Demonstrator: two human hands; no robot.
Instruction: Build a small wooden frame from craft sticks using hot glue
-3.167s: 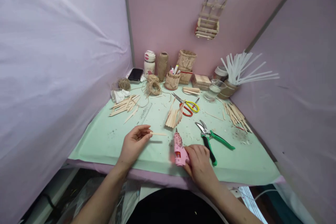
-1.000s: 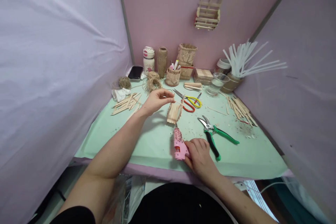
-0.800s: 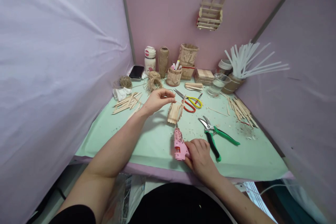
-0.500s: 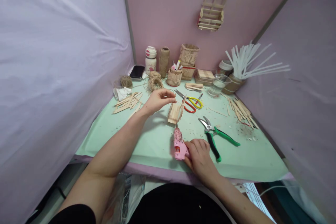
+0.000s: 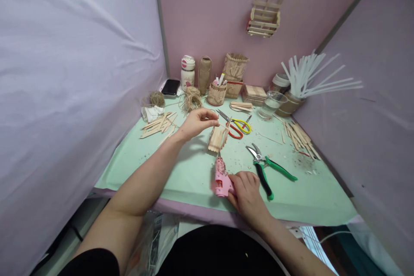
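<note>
Craft-stick assembly (image 5: 214,141) with pink glue gun (image 5: 221,181)

The assembly rests mid-table on the green cloth (image 5: 181,177), just beyond the gun's nozzle. The left hand (image 5: 200,123) pinches a thin stick (image 5: 224,127) above it; whether the stick touches the assembly's side is hard to tell. The right hand (image 5: 246,189) grips the gun's handle. Scissors (image 5: 246,127) lie just beside the assembly; pruning shears (image 5: 280,169) lie near the right hand.

Two hands (image 5: 247,187), one glue gun (image 5: 221,180), one pruner (image 5: 260,158), one phone (image 5: 171,87).
</note>
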